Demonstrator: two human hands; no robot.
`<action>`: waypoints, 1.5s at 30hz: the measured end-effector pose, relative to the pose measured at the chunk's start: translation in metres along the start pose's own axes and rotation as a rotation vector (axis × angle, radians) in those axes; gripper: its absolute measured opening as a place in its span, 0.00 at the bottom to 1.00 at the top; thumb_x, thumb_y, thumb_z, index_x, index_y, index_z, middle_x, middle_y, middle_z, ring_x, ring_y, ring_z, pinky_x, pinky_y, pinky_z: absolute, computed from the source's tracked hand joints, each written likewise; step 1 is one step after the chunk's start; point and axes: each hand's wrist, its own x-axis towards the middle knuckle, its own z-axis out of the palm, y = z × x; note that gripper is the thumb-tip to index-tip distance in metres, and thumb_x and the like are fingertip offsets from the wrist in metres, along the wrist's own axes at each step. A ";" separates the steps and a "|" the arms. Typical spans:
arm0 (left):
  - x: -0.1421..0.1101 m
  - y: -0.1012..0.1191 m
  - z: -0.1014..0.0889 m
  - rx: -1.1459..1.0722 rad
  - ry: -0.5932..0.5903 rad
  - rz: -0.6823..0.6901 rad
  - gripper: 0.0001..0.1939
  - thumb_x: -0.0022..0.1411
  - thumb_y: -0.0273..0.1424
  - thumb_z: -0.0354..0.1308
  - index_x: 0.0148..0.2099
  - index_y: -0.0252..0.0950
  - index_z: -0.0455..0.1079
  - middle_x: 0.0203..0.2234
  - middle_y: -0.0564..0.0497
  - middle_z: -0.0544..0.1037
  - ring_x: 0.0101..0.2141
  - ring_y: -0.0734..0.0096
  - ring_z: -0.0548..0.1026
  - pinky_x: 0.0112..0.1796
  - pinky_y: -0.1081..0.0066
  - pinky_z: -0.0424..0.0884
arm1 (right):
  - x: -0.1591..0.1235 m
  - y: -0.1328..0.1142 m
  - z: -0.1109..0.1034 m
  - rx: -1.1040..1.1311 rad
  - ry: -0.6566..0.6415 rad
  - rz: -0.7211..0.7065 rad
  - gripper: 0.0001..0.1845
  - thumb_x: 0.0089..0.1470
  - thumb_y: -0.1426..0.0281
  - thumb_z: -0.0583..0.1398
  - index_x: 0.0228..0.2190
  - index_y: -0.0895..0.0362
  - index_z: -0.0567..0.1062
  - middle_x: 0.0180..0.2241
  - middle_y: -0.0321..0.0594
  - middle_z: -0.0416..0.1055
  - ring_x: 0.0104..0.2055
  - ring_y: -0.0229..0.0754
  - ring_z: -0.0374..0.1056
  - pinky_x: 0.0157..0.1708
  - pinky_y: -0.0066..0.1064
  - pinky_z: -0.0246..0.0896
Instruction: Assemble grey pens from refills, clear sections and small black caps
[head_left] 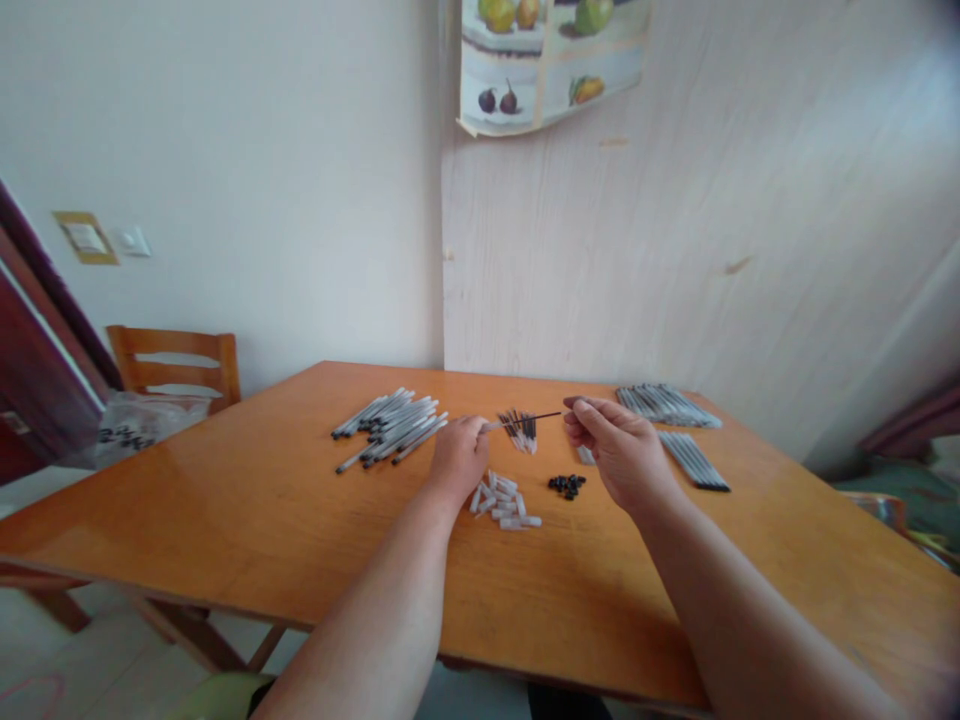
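Over the middle of the table, my left hand is closed on the pale end of a thin pen refill, whose dark length points right. The refill's far end stops just short of my right hand. That hand's thumb and forefinger are pinched together; what is between them, if anything, is too small to make out. Below my left hand lies a heap of short whitish pen caps. Small black plugs are piled between the two hands, nearer the right. More refills lie behind, partly crossed by the held one.
Grey pen barrels with black ends are heaped on the wooden table, left of my hands. At right lie a row of grey pens and a plastic-wrapped bundle. A chair holding a clear bag stands at left.
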 end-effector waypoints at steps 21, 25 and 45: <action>-0.001 0.012 0.000 -0.119 -0.115 0.030 0.11 0.62 0.23 0.49 0.39 0.37 0.73 0.37 0.47 0.78 0.41 0.67 0.75 0.44 0.68 0.68 | -0.002 0.004 0.003 -0.112 0.012 -0.031 0.23 0.51 0.57 0.63 0.43 0.61 0.77 0.29 0.39 0.71 0.28 0.35 0.63 0.30 0.30 0.60; -0.003 0.018 -0.001 -0.139 -0.171 0.017 0.12 0.63 0.24 0.48 0.40 0.38 0.73 0.37 0.47 0.79 0.41 0.67 0.75 0.44 0.69 0.68 | -0.003 0.008 0.006 -0.223 -0.004 -0.046 0.24 0.52 0.56 0.61 0.44 0.60 0.77 0.28 0.39 0.71 0.28 0.36 0.64 0.30 0.31 0.61; -0.007 0.033 -0.004 -0.158 -0.251 0.018 0.12 0.63 0.25 0.49 0.42 0.38 0.73 0.38 0.48 0.79 0.41 0.67 0.75 0.41 0.70 0.68 | -0.009 0.038 0.017 -0.579 -0.171 -0.123 0.13 0.55 0.63 0.56 0.35 0.56 0.78 0.26 0.37 0.72 0.29 0.38 0.67 0.29 0.28 0.61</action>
